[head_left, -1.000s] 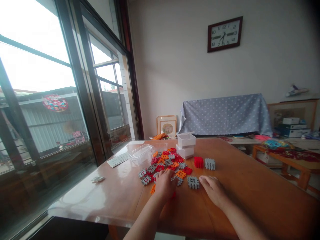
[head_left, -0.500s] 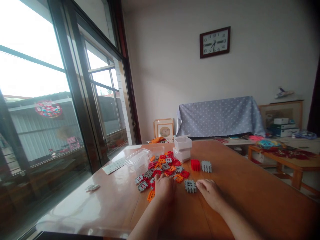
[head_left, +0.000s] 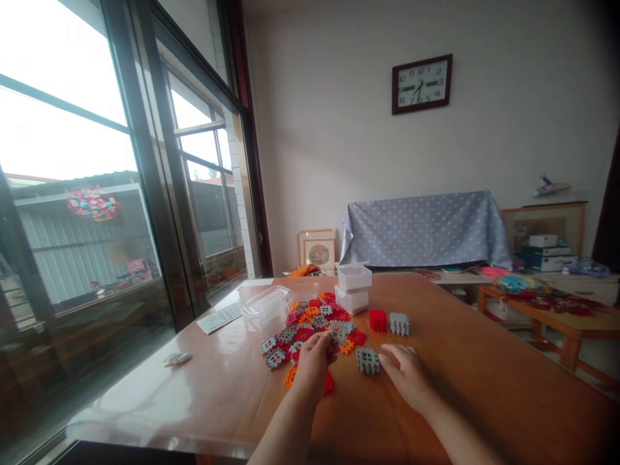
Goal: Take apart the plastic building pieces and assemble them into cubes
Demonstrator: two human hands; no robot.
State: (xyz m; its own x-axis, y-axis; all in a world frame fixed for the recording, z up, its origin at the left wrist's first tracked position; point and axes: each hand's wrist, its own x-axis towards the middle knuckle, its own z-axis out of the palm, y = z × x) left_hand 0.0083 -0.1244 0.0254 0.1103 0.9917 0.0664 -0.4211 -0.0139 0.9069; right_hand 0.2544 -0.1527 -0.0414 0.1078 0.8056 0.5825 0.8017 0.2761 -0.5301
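Observation:
A pile of red, orange and grey interlocking plastic pieces (head_left: 310, 323) lies on the wooden table (head_left: 465, 381). My left hand (head_left: 312, 365) is raised over the pile's near edge, fingers pinched on a grey piece (head_left: 338, 332). My right hand (head_left: 409, 374) rests flat on the table, fingertips touching a built grey block (head_left: 367, 360). A red cube (head_left: 378, 320) and another grey cube (head_left: 399, 323) stand behind it.
Two stacked white plastic boxes (head_left: 354, 287) and a clear lidded container (head_left: 266, 308) stand beyond the pile. A paper sheet (head_left: 219, 318) and a small wrapper (head_left: 177, 358) lie toward the window on the left. A low table (head_left: 547, 310) is at right.
My left hand has lifted off the pile with a grey piece pinched in its fingers. The right hand stays beside the grey block. The camera has shifted slightly.

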